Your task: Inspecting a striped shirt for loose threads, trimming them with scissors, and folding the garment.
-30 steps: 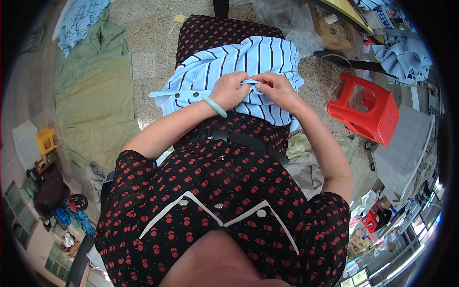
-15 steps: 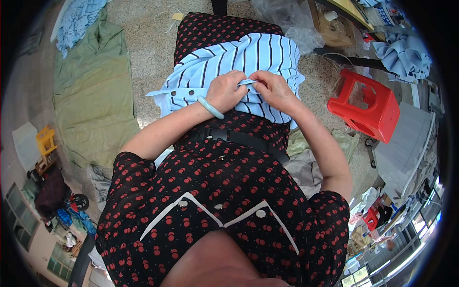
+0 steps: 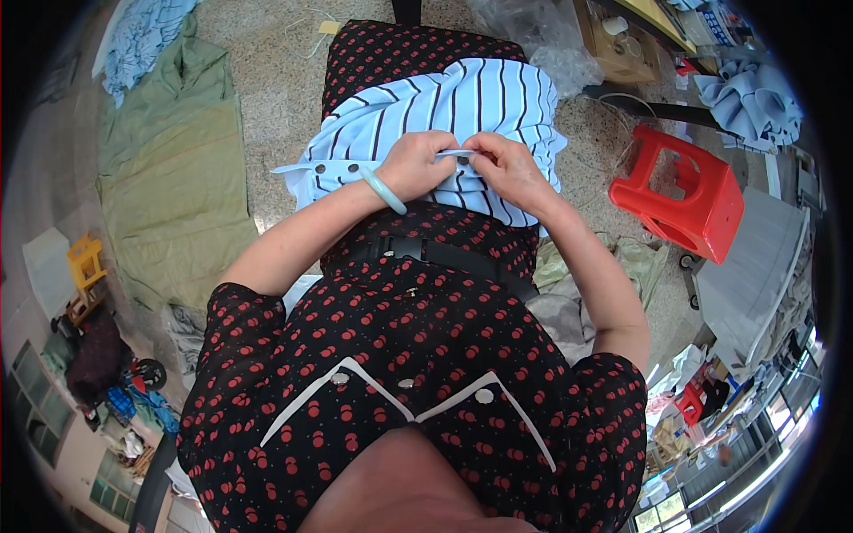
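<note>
Across my lap lies a light blue shirt (image 3: 498,93) with dark stripes, bunched in folds. Its button band (image 3: 334,168) runs out to the left past my wrist and carries dark round buttons. My left hand (image 3: 416,167), with a pale green bangle (image 3: 384,191) on the wrist, pinches the edge of the band. Close beside it, my right hand (image 3: 508,173) grips the same edge between thumb and fingers. A dark button (image 3: 462,161) shows on the short stretch of band between the two hands. Some fingertips are hidden behind the cloth.
A red plastic stool (image 3: 680,195) stands on the floor to my right, near a grey wheeled cart (image 3: 746,266). Olive cloth (image 3: 178,151) is spread on the left. At the far right are a cardboard box (image 3: 622,53), clear plastic bags (image 3: 564,67) and blue fabric (image 3: 751,102).
The band between my hands has turned so that a dark button now shows there. My left wrist has shifted slightly left; both hands keep their pinch.
</note>
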Demonstrator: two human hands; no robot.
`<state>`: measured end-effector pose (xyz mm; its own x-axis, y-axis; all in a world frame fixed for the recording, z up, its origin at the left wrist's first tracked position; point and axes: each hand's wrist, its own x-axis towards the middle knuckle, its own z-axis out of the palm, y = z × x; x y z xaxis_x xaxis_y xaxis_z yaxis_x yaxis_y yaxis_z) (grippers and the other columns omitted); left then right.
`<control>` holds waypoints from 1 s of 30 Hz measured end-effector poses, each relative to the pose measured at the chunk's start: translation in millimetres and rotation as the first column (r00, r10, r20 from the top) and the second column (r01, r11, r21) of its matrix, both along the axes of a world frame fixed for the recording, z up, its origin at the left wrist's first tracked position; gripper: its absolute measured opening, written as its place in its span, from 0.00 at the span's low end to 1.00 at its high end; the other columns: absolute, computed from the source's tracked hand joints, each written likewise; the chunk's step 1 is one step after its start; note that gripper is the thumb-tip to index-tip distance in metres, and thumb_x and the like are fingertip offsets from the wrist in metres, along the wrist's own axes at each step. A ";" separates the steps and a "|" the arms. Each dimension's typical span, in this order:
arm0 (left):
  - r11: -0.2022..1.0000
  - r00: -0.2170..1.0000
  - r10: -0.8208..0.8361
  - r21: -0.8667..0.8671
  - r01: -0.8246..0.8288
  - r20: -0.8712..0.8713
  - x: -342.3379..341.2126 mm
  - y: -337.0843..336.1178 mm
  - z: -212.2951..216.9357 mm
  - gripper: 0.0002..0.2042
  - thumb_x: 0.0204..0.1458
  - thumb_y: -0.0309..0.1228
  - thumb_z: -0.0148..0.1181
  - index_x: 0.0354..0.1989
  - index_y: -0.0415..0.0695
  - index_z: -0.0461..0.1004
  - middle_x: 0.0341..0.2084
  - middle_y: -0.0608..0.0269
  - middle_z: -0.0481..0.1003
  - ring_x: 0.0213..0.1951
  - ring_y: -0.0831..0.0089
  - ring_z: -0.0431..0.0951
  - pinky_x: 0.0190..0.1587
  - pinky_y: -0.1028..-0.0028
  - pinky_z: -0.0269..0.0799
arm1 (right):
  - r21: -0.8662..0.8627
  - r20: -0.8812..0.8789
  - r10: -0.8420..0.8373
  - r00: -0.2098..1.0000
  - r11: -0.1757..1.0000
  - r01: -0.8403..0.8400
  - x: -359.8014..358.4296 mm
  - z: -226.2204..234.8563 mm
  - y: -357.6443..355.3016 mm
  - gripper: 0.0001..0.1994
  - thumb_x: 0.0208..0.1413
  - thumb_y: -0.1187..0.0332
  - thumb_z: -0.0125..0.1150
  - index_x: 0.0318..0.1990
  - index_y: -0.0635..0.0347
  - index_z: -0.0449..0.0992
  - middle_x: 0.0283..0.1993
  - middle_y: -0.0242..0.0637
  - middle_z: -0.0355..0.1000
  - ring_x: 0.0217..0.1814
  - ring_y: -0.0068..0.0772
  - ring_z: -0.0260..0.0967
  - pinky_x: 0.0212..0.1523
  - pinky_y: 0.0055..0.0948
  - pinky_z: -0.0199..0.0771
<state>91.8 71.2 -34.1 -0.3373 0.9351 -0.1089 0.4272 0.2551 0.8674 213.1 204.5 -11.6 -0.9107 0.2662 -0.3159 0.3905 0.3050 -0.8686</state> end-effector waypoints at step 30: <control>1.000 0.750 -0.001 -0.019 0.018 0.661 -70.3 -11.1 71.2 0.16 0.42 0.31 0.55 0.41 0.37 0.70 0.38 0.62 0.72 0.41 0.76 0.67 0.47 0.76 0.60 | -0.513 0.095 -0.397 0.913 0.766 0.387 -19.6 55.4 83.4 0.08 0.53 0.70 0.50 0.37 0.65 0.69 0.28 0.29 0.65 0.25 0.17 0.59 0.27 0.16 0.59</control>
